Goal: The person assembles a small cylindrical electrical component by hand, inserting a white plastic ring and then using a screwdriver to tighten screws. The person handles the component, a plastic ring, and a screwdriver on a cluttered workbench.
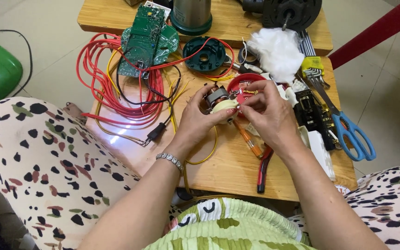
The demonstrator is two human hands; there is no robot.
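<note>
Both hands meet over the wooden table (237,173): the left hand (199,121) grips a small motor (218,99), probably heavy, hard, with fragile windings, while the right hand (267,113) pinches its edge.

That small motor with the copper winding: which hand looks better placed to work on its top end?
Probably the right hand: its fingertips pinch at the top of the small motor, while the left hand cradles it from below.

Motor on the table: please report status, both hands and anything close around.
Left hand grips small motor. Right hand pinches at its end. Red round cover just behind; screwdriver and pliers lie under the hands.
</note>
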